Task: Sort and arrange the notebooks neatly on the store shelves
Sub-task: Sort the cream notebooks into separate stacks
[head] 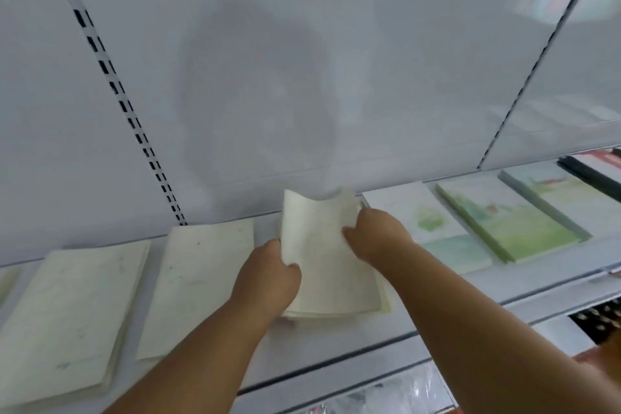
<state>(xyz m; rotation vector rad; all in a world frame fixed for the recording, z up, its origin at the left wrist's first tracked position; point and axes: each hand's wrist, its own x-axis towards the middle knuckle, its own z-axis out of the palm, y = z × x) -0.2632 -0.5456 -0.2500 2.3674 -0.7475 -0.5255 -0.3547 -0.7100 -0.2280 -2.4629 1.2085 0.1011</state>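
Notebooks lying flat in a row on white shelf (336, 351): two cream stacks (72, 319) far left. Centre: left hand (268, 276) and right hand (376, 235) pinching side edges of cream notebook (322, 262), far end curled upward, atop small pile. Right: green landscape-cover notebooks (504, 215), then black-edged book (588, 175).

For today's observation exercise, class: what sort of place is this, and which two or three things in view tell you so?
Most likely a shop's stationery aisle. A white shelf carries notebooks laid flat in a row, cream stacks beside green-covered ones. Behind runs a white back panel with a slotted upright, typical store fittings.
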